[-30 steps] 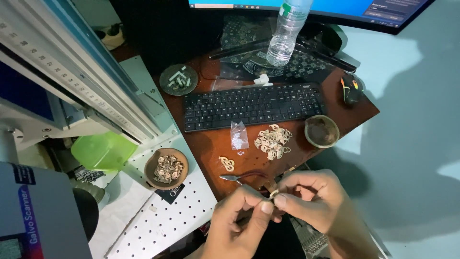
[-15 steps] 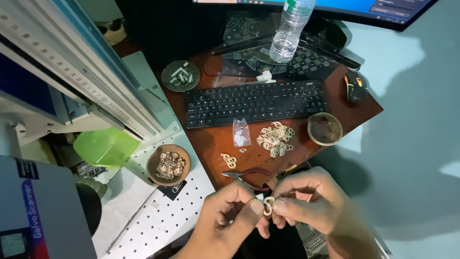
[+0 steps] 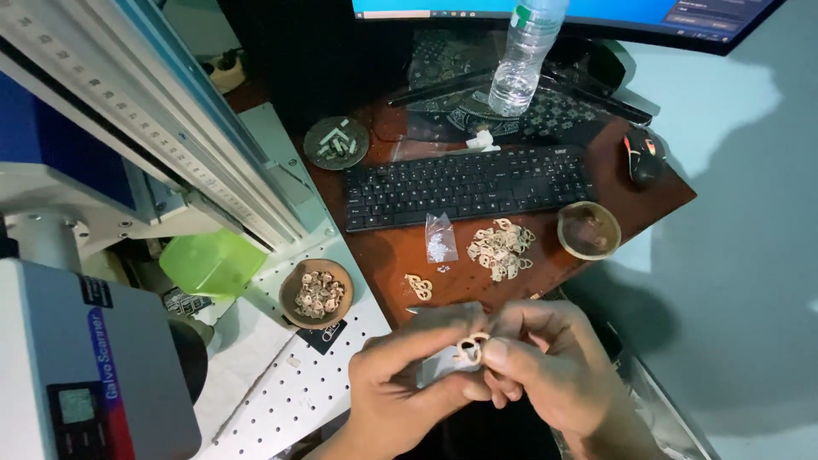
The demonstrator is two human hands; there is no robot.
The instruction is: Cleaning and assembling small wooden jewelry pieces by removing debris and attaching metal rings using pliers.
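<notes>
1. Looming over the left of the scene, the machine [image 3: 94, 358] and its perforated plate [image 3: 290, 383] are close to the left elbow; a wide swing of that arm could be stopped by them, it is judged.
2. The desk [image 3: 400, 255] is crowded: a keyboard [image 3: 467, 186], a bottle [image 3: 524, 60], a mouse [image 3: 643, 158]. A piece let fall could be lost among them, or off the desk edge just below the hands.
3. The left hand [image 3: 400, 388] and right hand [image 3: 545, 375] are closed together, fingertips pinched on one small pale ring [image 3: 470, 349], held in the air above the desk's near edge. So slight a pinch could slip.
4. A bowl [image 3: 317, 294] of pieces is near the left hand and could be tipped by it.
5. The loose pile [image 3: 501, 247] and the small bag [image 3: 440, 238] could be scattered by a sleeve or wrist.
</notes>
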